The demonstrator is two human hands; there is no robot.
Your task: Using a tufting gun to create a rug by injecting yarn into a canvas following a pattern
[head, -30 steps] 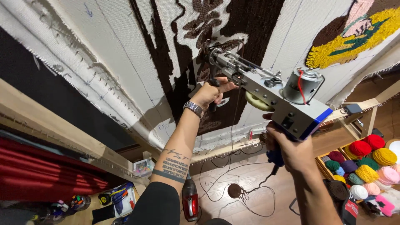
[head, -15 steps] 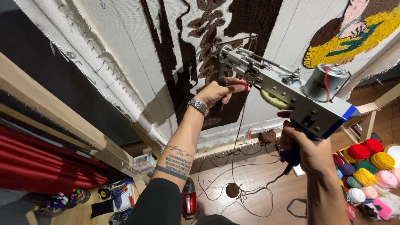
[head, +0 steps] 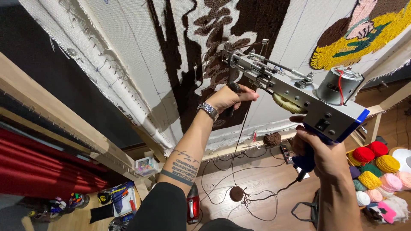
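Tufting gun (head: 295,92) up at the middle-right of the view, long axis slanting from the blue grip at lower right up and left to the needle end, tip pressed against or just at the stretched backing cloth (head: 128,55), right on the edge of the dark brown tufted patch (head: 252,17). Grey body, round motor (head: 340,85) on the rear, yellowish gear beneath. Right hand (head: 321,152) closed round the blue grip at the low rear end, below and to the right of the needle. Left hand (head: 229,98) closed round the black front handle, far nearer the needle, just under the barrel, wristwatch (head: 208,110) on that forearm. Brown yarn strand (head: 237,141) dropping from the gun's front straight down to a brown ball (head: 236,193) on the wooden floor (head: 265,175). Wooden frame (head: 55,124) along the cloth's lower edge. Yellow and green tufted motif (head: 364,42) well off to the upper right. Bright yarn balls (head: 376,169) heaped at the far right, beyond the right wrist.
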